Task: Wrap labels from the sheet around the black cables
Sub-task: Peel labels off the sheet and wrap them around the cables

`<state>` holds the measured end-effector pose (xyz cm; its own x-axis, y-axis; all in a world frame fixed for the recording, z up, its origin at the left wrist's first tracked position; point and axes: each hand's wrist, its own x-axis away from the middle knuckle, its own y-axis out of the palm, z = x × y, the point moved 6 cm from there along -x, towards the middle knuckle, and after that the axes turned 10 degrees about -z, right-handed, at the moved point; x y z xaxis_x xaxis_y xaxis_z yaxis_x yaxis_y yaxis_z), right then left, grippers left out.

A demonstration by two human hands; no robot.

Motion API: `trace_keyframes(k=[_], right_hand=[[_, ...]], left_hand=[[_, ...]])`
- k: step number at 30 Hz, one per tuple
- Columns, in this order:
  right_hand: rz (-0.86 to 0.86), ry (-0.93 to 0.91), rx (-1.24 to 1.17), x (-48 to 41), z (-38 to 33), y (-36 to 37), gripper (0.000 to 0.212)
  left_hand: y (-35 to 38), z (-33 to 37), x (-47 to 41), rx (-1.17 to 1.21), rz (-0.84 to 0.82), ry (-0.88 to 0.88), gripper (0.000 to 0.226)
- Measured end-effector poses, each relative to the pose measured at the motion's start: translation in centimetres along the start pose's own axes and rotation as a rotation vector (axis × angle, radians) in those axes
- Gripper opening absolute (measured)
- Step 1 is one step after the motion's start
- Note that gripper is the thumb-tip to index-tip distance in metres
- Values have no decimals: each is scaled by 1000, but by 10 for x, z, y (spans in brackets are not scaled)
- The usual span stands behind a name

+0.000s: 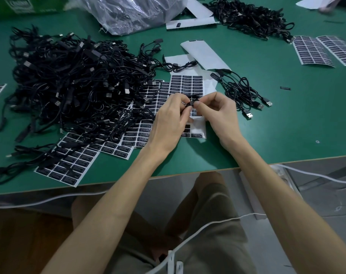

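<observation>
A person sat at a green table, seen from above, with both bare forearms reaching forward. The left hand and right hand were drawn close together, fingertips almost meeting, just above the table. Both had fingers curled and pinched the same short stretch of a black cable, and a small black label with white print was caught between the left fingers and the right thumb. How far the label went round the cable could not be told. Directly beneath the hands lay a label sheet, white backing with rows of black labels, several spaces near its lower end already bare. More printed sheets fanned out toward the near left edge, partly covered by a big heap of cables, a tangle of black cords with USB plugs that filled the left half of the table. Just right of the hands lay a small bunch of cables, its plugs pointing toward the right. Behind the label sheet rested an empty white backing strip. A second heap of cables sat at the far side, beside a crumpled clear plastic bag. Two further label sheets lay at the far right. Below the table edge, a white cord crossed the person's lap.
</observation>
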<state>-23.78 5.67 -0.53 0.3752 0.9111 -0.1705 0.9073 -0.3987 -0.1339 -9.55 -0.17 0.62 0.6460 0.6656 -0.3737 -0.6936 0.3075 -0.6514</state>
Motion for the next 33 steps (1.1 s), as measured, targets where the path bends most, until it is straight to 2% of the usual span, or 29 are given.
trace_keyframes(k=[33], right_hand=[[12,13,38,-1,1,0,9]], left_hand=[[1,-2,0,26,17,30,12]])
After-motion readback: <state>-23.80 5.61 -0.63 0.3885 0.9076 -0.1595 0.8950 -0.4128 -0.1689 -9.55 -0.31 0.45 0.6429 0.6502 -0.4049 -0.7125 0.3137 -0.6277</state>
